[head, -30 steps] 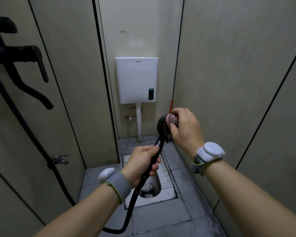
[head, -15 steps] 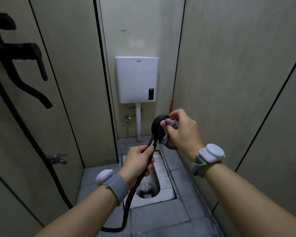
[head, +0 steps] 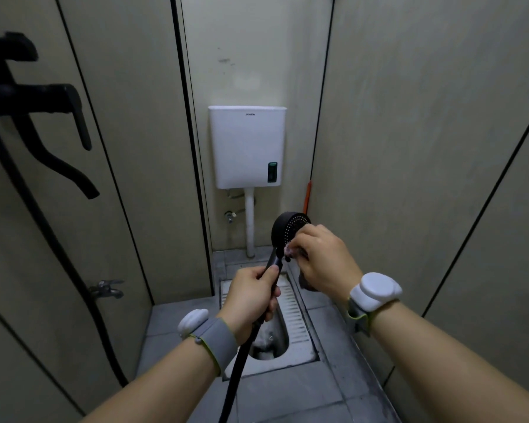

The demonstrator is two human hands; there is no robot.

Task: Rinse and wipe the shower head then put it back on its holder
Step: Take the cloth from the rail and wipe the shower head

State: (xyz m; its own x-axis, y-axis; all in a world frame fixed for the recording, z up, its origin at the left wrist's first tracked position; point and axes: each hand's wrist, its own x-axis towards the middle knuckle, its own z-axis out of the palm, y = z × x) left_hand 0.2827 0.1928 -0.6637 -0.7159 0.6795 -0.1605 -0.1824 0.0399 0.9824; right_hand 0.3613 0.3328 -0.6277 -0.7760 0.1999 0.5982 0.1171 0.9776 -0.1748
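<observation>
A black shower head [head: 288,228] is held upright in front of me, its nozzle face turned right. My left hand [head: 252,296] grips its handle, and the black hose [head: 237,370] runs down from my fist. My right hand [head: 322,259] is closed on a pinkish cloth [head: 290,250] pressed against the lower edge of the nozzle face; most of the cloth is hidden in my fingers. The black shower fitting with its holder and lever [head: 28,99] is on the left wall.
A white cistern [head: 247,146] hangs on the back wall over a squat toilet pan [head: 289,315] in the grey tiled floor. A small metal tap [head: 106,289] sticks out of the left wall. An orange handle [head: 308,195] leans in the back right corner. Walls stand close on both sides.
My right hand with the cloth has slid down from the top of the nozzle face to its lower edge, uncovering the nozzles. The shower head shifted slightly left.
</observation>
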